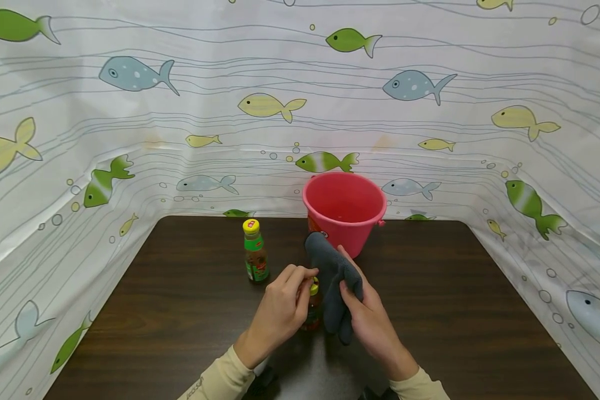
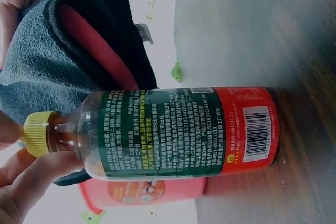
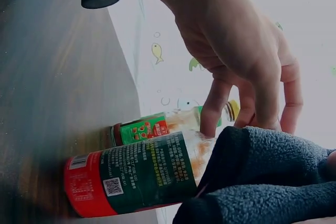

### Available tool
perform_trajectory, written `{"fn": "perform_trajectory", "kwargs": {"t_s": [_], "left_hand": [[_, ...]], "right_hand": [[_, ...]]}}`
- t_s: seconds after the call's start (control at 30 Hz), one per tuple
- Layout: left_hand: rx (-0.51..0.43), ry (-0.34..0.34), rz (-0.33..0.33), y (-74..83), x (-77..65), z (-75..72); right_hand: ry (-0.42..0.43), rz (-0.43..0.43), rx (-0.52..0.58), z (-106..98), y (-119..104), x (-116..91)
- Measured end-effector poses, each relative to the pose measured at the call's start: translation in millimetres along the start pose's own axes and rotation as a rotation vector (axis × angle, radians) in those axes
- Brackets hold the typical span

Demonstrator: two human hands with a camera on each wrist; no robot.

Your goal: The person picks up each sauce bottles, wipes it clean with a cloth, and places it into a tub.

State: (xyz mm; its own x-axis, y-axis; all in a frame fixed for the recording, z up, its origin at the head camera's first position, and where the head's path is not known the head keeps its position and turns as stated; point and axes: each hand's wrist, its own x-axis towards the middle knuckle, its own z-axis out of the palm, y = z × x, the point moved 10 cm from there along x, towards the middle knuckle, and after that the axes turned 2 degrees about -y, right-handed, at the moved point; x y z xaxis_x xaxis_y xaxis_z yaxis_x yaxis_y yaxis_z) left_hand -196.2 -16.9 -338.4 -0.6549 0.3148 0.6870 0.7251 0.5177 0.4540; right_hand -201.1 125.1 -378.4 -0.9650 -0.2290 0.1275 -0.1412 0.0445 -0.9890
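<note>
My left hand [image 1: 282, 300] pinches the yellow cap and neck of a glass sauce bottle [image 2: 157, 132], which has a green and red label with a barcode. The bottle stands upright on the table between my hands. In my right hand [image 1: 372, 316] is a folded grey-blue cloth [image 1: 332, 280], gripped between thumb and fingers close to the bottle's right side. A second sauce bottle [image 1: 256, 255] with a yellow cap and green label stands to the left, farther from me; the right wrist view shows it behind the first bottle.
A pink bucket [image 1: 345, 216] stands at the back of the dark wooden table [image 1: 180, 311], just beyond the cloth. A white curtain [image 1: 280, 55] printed with fish encloses the back and sides.
</note>
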Motion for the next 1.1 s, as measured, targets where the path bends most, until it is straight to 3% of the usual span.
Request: {"fn": "perform_trajectory", "kwargs": {"t_s": [0.57, 0.93, 1.1], "left_hand": [[0.078, 0.014, 0.029, 4.3, 2.0, -3.2], [0.170, 0.012, 0.009, 1.4, 5.5, -4.3], [0.165, 0.024, -0.003, -1.6, 5.9, -4.8]], "right_hand": [[0.005, 0.017, -0.013, -2.8, 7.7, -6.7], [-0.023, 0.046, 0.004, 3.7, 13.4, -7.2], [-0.055, 0.021, -0.023, 12.7, 11.5, -7.2]]}}
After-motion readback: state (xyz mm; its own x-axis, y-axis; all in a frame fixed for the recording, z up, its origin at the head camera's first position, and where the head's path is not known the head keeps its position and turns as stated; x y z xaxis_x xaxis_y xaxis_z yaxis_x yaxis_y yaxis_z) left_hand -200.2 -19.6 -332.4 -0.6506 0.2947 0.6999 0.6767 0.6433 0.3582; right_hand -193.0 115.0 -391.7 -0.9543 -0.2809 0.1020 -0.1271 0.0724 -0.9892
